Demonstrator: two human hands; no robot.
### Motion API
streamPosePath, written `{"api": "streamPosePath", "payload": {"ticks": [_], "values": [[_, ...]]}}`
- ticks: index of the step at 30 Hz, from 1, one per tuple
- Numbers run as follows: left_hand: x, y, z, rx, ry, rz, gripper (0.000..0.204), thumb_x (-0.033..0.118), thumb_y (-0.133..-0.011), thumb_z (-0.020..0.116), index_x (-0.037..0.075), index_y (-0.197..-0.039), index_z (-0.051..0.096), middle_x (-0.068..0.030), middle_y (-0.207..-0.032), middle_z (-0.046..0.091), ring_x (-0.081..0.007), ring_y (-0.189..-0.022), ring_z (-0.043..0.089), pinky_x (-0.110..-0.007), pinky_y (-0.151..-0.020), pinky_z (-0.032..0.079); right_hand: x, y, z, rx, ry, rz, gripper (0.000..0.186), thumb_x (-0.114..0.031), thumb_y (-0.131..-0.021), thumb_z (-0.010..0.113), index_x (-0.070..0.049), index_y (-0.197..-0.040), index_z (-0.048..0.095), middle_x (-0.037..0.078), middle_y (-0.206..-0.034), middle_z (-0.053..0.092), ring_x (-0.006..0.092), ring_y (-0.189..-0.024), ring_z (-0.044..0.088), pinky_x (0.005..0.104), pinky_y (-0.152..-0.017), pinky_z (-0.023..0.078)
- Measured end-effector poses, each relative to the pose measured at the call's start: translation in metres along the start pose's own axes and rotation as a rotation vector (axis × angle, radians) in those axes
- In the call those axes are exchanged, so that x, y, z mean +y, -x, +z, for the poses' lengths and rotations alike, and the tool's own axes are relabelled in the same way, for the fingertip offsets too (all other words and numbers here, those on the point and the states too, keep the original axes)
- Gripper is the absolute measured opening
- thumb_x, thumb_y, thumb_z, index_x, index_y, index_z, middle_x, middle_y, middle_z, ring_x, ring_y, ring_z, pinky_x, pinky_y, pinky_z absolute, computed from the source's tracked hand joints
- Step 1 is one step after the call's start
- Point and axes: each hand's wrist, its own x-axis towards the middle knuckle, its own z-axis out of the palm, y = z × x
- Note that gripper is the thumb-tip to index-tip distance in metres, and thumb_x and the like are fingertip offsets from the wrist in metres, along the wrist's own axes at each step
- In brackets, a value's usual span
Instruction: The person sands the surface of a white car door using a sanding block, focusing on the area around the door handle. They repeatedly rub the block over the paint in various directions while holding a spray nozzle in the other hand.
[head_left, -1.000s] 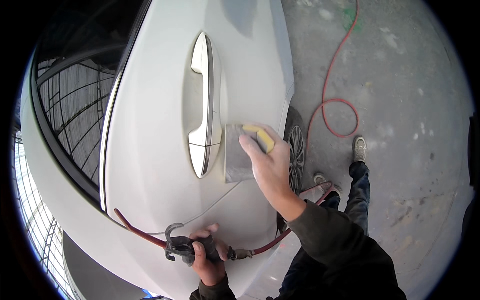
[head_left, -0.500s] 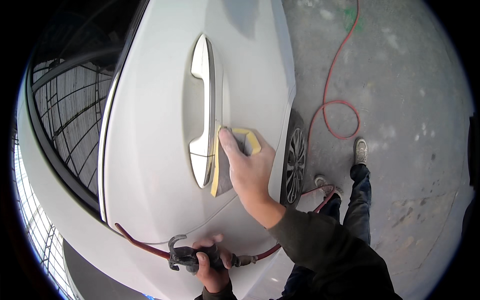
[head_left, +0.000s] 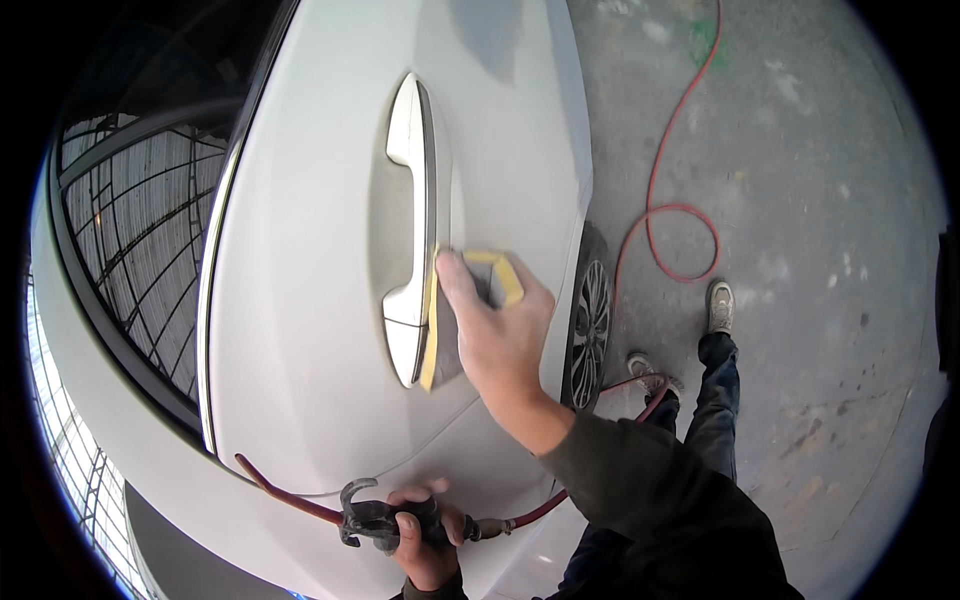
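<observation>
My right hand (head_left: 507, 350) is closed on a folded sheet of sandpaper (head_left: 443, 345), grey with yellow edges. The paper lies against the white car door (head_left: 310, 300), right beside the lower part of its door handle (head_left: 405, 340). My thumb presses along the sheet, and its folded end shows beyond my fingers. Lower in the view, my left hand (head_left: 428, 560) grips a black air blow gun (head_left: 372, 522) over the car's side. A thin red nozzle tube (head_left: 285, 495) points up and left from the gun, and its hook-shaped lever stands up.
A red air hose (head_left: 540, 508) runs from the gun past my right sleeve and loops across the grey concrete floor (head_left: 800, 330). My shoes (head_left: 720, 305) stand near the car wheel (head_left: 592, 325). The dark side window (head_left: 140, 250) is on the left.
My right hand and the sandpaper have slid slightly farther up along the door handle. The view has shifted a little. My left hand still grips the blow gun in about the same place.
</observation>
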Motion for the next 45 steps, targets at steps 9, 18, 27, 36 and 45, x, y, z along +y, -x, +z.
{"api": "streamPosePath", "payload": {"ticks": [9, 18, 27, 36, 45], "values": [[-0.008, 0.004, -0.012, 0.070, 0.025, -0.011, 0.041, 0.047, -0.102, 0.050, 0.008, -0.114, 0.050, -0.0173, -0.116, 0.063, -0.0150, -0.044, 0.047, -0.030, -0.047, 0.037, -0.002, 0.005, -0.002, -0.024, -0.042, 0.056, 0.025, -0.019, -0.092, 0.071, 0.005, -0.085, 0.065, 0.003, -0.070, 0.066, 0.0061, -0.063, 0.053, 0.0263, -0.059, 0.046], [-0.007, 0.005, -0.014, 0.052, 0.020, -0.008, 0.041, 0.047, -0.102, 0.050, 0.008, -0.114, 0.050, -0.0178, -0.117, 0.063, -0.0150, -0.043, 0.046, -0.030, -0.047, 0.036, 0.002, 0.000, -0.004, -0.046, -0.066, 0.046, 0.026, -0.019, -0.092, 0.071, 0.006, -0.087, 0.066, 0.005, -0.071, 0.067, 0.0066, -0.063, 0.053, 0.0267, -0.059, 0.046], [-0.003, 0.005, -0.008, 0.057, 0.028, -0.023, 0.041, 0.046, -0.103, 0.049, 0.007, -0.114, 0.050, -0.0187, -0.118, 0.062, -0.0148, -0.044, 0.046, -0.030, -0.049, 0.038, -0.002, -0.009, -0.004, -0.053, -0.058, 0.057, 0.024, -0.017, -0.090, 0.073, 0.006, -0.087, 0.067, 0.006, -0.072, 0.068, 0.0079, -0.063, 0.056, 0.0277, -0.061, 0.047], [-0.003, 0.006, -0.008, 0.074, 0.007, -0.033, 0.039, 0.045, -0.104, 0.047, 0.008, -0.114, 0.050, -0.0172, -0.118, 0.062, -0.0147, -0.044, 0.045, -0.030, -0.049, 0.038, -0.002, -0.015, -0.002, -0.045, -0.051, 0.059, 0.025, -0.018, -0.091, 0.072, 0.007, -0.089, 0.067, 0.005, -0.071, 0.067, 0.0070, -0.063, 0.055, 0.0260, -0.060, 0.046], [0.003, 0.000, 0.005, 0.034, -0.016, -0.022, 0.039, 0.046, -0.103, 0.047, 0.008, -0.113, 0.050, -0.0169, -0.118, 0.061, -0.0140, -0.043, 0.043, -0.030, -0.049, 0.037, -0.004, -0.019, 0.000, -0.024, -0.060, 0.057, 0.024, -0.018, -0.091, 0.072, 0.006, -0.089, 0.067, 0.005, -0.073, 0.068, 0.0067, -0.065, 0.057, 0.0260, -0.061, 0.048]]}}
